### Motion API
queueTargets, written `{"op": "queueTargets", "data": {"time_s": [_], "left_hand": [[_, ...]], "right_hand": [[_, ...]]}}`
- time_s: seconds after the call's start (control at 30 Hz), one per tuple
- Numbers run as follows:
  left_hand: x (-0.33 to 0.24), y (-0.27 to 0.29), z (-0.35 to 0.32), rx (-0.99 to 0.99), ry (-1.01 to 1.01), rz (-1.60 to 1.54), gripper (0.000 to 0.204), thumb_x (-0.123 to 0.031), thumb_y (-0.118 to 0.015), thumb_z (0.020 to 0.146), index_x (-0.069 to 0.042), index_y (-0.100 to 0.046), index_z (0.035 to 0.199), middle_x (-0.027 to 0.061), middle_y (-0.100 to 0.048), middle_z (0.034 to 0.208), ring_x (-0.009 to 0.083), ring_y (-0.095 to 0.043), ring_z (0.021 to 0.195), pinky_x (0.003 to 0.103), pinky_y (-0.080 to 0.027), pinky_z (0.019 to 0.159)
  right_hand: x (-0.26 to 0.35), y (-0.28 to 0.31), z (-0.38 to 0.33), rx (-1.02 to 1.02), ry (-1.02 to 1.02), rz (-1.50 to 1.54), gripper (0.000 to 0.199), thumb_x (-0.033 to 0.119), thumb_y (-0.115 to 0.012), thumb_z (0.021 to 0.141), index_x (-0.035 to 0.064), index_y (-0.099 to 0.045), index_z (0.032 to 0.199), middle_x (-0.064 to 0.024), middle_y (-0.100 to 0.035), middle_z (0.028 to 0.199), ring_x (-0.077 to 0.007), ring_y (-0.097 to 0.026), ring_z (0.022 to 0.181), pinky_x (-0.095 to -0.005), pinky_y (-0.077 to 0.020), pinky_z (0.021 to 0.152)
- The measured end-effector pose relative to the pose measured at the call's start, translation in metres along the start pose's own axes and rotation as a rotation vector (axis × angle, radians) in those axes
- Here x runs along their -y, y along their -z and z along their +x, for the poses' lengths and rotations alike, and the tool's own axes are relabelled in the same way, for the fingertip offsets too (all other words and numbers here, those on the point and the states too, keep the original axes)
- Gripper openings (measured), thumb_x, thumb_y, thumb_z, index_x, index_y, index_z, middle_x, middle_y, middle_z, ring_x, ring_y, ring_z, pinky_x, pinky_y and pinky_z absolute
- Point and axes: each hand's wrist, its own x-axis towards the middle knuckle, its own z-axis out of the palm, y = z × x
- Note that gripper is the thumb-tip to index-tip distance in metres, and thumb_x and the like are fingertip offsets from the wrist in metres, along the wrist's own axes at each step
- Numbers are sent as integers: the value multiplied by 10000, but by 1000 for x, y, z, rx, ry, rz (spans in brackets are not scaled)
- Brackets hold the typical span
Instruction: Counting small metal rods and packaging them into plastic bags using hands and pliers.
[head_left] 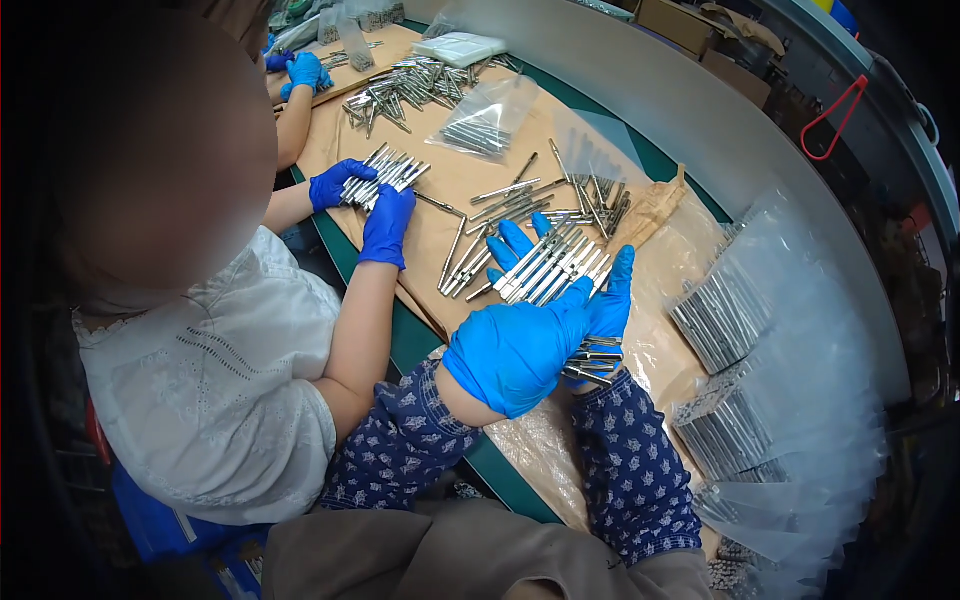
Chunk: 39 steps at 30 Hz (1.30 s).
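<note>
My left hand (510, 355), in a bright blue glove, reaches across to a bundle of slim silver metal rods (550, 265) and presses against its near side. My right hand (612, 305), gloved alike, holds the same bundle from the right, its thumb pointing up beside the rods. The rods lie side by side, and their near ends (595, 362) stick out below the gloves. Blue fingertips show past the bundle's far left side; which hand they belong to I cannot tell. Loose rods (465, 255) lie on the brown paper just beyond my hands.
At the left, a co-worker's dark-blue-gloved hands (385, 225) hold another rod bundle (380, 178). A rod pile (415, 88) and a clear bag of rods (485, 120) lie farther back. Filled plastic bags (725, 320) line the right side, inside a grey raised edge (690, 95).
</note>
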Motion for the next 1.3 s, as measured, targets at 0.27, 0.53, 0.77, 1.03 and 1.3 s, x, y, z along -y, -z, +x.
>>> {"op": "queueTargets", "data": {"time_s": [0.27,0.53,0.77,1.03,1.3], "left_hand": [[-1,-12,-35,304,0,-904,402,-69,-576,770,-39,-482,1160,69,-598,779,189,-595,656,303,-486,579],[4,-20,-42,69,605,-1788,302,-148,-571,828,5,-494,1077,107,-550,602,162,-521,525,312,-445,519],[22,-64,-16,32,717,-2370,370,-132,-459,896,-11,-405,1242,115,-588,845,209,-580,663,365,-496,631],[9,-85,33,277,623,-2295,405,-123,-468,889,13,-382,1261,143,-622,919,233,-634,746,354,-547,672],[11,-116,19,306,747,-2302,350,-125,-479,888,-2,-448,1214,96,-605,826,178,-592,681,305,-531,589]], "right_hand": [[-2,2,3,-143,104,-431,964,719,-382,753,22,-162,1380,-277,-176,1399,-427,-213,1288,-550,-200,1046],[15,-13,-45,-230,191,-453,994,712,-443,728,32,-142,1388,-280,-145,1405,-427,-169,1302,-553,-181,1050],[19,-34,-104,-299,232,-541,1034,704,-490,706,25,-120,1392,-289,-139,1403,-420,-178,1302,-529,-193,1056],[17,-53,-151,-268,299,-430,973,577,-561,732,54,-90,1404,-277,-123,1414,-391,-148,1321,-502,-145,1077],[21,-41,-165,-375,152,-553,1002,217,-614,570,48,-90,1407,-258,-159,1418,-398,-211,1304,-509,-157,1074]]}}
